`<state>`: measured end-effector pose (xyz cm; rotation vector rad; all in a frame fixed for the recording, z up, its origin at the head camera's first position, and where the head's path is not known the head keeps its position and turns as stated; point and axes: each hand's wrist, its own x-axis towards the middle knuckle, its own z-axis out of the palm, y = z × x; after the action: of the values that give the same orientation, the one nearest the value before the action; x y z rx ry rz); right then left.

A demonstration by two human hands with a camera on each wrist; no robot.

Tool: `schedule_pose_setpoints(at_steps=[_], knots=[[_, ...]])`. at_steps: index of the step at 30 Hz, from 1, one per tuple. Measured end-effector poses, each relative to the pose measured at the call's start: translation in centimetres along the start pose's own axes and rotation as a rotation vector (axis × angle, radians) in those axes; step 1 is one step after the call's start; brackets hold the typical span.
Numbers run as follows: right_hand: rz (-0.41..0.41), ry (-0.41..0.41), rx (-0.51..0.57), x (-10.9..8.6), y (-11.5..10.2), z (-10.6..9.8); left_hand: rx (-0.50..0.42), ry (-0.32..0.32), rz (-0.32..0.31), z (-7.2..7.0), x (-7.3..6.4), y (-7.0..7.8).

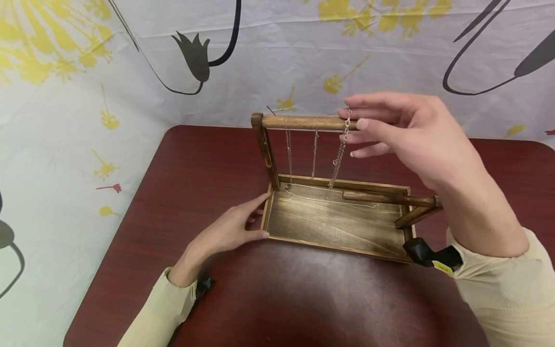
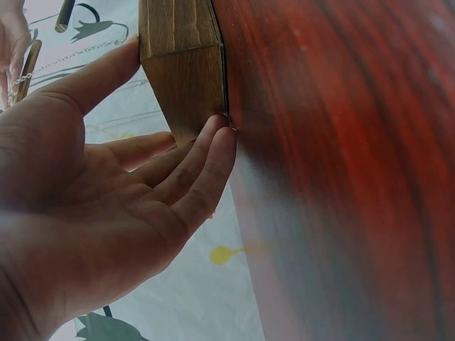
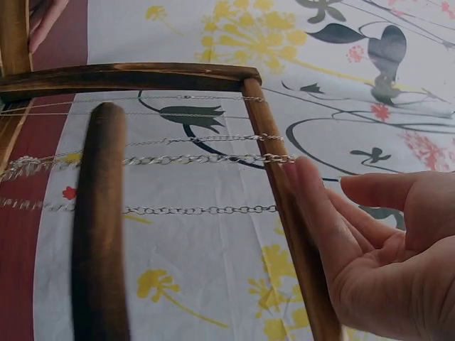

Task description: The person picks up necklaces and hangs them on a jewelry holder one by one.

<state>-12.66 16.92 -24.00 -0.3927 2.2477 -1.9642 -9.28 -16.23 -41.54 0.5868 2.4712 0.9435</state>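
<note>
A brown wooden jewelry stand (image 1: 266, 219) stands on the table, with a tray base and a raised bar (image 1: 303, 122). My left hand (image 1: 230, 226) holds the tray's left end, thumb at the front corner and fingers at the far side. Up at the bar's right part is my right hand (image 1: 416, 125); its thumb touches the bar beside a silver chain (image 1: 338, 164) draped there. In the right wrist view, the fingers (image 3: 370, 188) are extended and apart from the thumb. Two thinner necklaces (image 1: 289, 149) hang farther left on the bar.
A lower wooden bar (image 1: 386, 197) juts over the tray's right side on its own post. Part of a thin necklace (image 1: 329, 201) lies in the tray. Behind the dark red table (image 1: 208, 159) hangs a white flowered cloth (image 1: 277, 58).
</note>
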Motion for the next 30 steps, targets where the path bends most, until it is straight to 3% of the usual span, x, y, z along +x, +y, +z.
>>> schedule_pose_setpoints(at_steps=[4,10,15,30], knots=[[-0.013,0.038,-0.037,-0.2,0.3,0.3,-0.001,0.001,0.001,0.0,-0.1,0.0],[0.002,0.112,-0.261,-0.5,0.0,1.0,-0.004,0.001,0.000,0.1,-0.1,-0.1],[0.008,0.139,-0.370,-0.6,-0.2,1.3,-0.002,-0.005,0.001,0.1,-0.1,-0.1],[0.013,0.135,-0.282,-1.1,-0.1,1.3,0.013,-0.007,0.008,0.0,0.1,-0.2]])
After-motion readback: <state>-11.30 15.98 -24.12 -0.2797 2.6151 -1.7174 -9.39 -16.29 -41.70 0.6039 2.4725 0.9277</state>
